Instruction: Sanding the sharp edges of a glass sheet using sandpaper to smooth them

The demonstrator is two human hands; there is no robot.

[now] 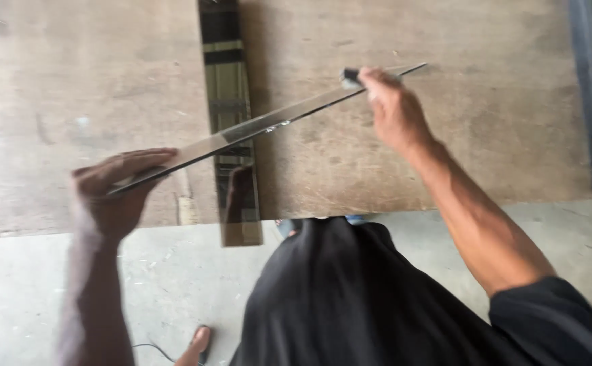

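Two hands carry one long, narrow glass strip (pixel 269 122), which runs on a slant from the lower left of the frame toward the upper right, just above the wooden table (pixel 93 81). Our left hand (pixel 116 193) sits at the lower-left end, its fingers (pixel 143 157) curled over the strip's edge and closed on it. Our right hand (pixel 394 112) sits near the upper-right end; it is closed around a small dark tool (pixel 350 74), and we cannot tell whether its fingers also pinch the glass or only rest against it.

A second, wider mirrored strip (pixel 231 122) lies flat on the table beneath, running from the top centre of the frame down past the table's near edge, and the held strip crosses over it.

We judge the main risk to be bare skin on a cut edge: a slip at either end could slice the fingers. With support only at its ends, so thin a strip may flex and snap. Dipping the middle could knock or scratch the strip below, whose overhanging end could also be bumped off toward the concrete floor (pixel 174 285).
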